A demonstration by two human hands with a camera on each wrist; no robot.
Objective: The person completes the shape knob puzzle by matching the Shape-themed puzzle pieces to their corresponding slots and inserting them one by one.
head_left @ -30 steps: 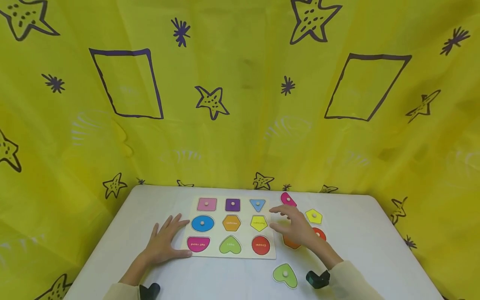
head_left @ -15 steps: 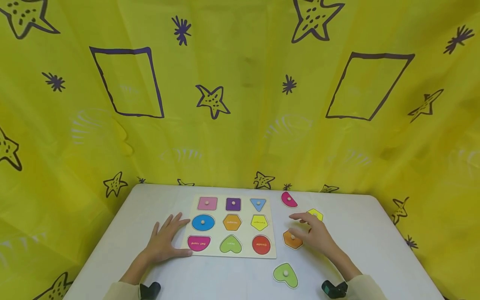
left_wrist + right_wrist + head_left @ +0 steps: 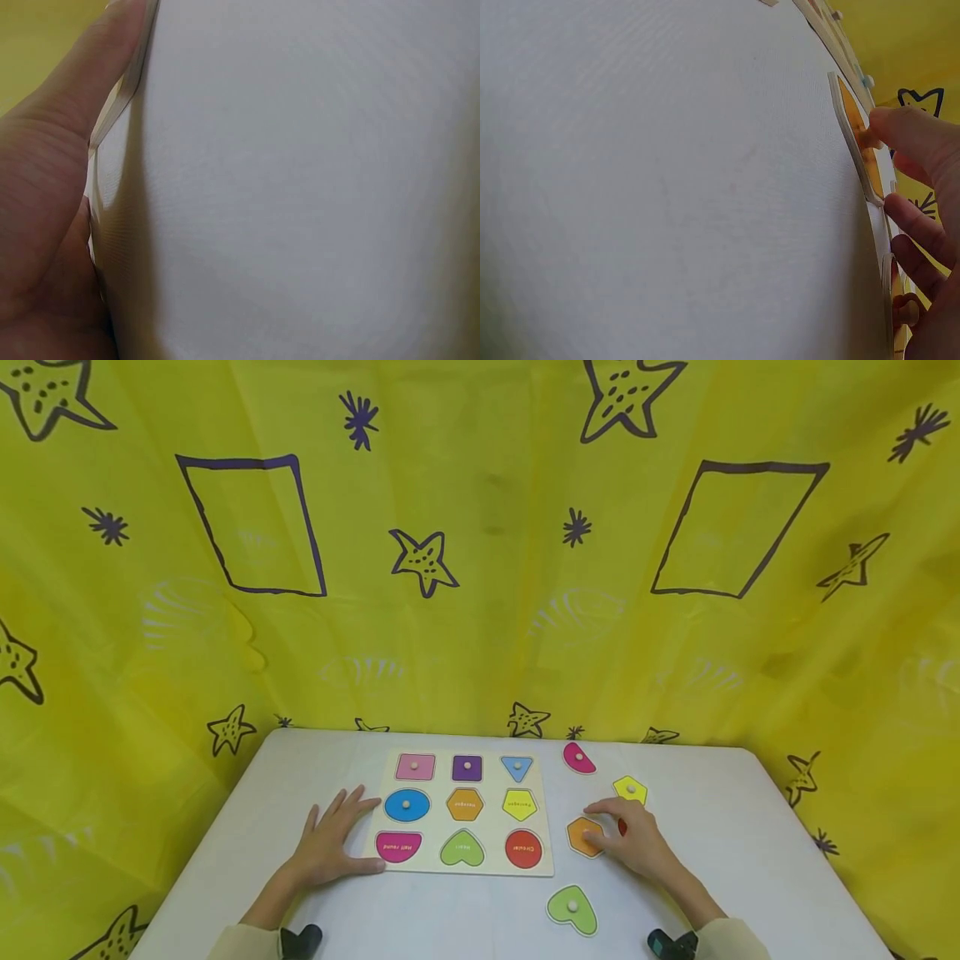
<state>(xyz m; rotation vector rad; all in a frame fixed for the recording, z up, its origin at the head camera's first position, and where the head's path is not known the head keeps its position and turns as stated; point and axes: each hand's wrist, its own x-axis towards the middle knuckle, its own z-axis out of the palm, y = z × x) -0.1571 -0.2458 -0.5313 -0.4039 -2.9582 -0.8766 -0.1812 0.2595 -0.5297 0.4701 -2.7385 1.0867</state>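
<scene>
My left hand point(image 3: 333, 839) lies spread at the left side of a pale shape-puzzle board point(image 3: 491, 864), its thumb and index finger touching the edge. In the left wrist view the thumb point(image 3: 90, 64) presses along the board's side. To the right of the board, my right hand point(image 3: 637, 839) pinches at the knob of an orange hexagon puzzle piece point(image 3: 579, 840), which lies flat on the table. The right wrist view shows the thumb against that knob point(image 3: 870, 139). A red piece point(image 3: 622, 827) is mostly hidden beneath the right hand.
A magenta half-round piece point(image 3: 579, 760), a yellow pentagon piece point(image 3: 624, 787) and a green heart piece point(image 3: 564, 906) lie right of the board on the white table point(image 3: 750, 860). Seated in the board are several knobbed pieces, including a blue oval point(image 3: 416, 810). A yellow curtain point(image 3: 480, 635) hangs behind.
My right hand has moved right and back from the board's right edge to the orange hexagon, and its fingers have closed in on the knob. The left hand has stayed put.
</scene>
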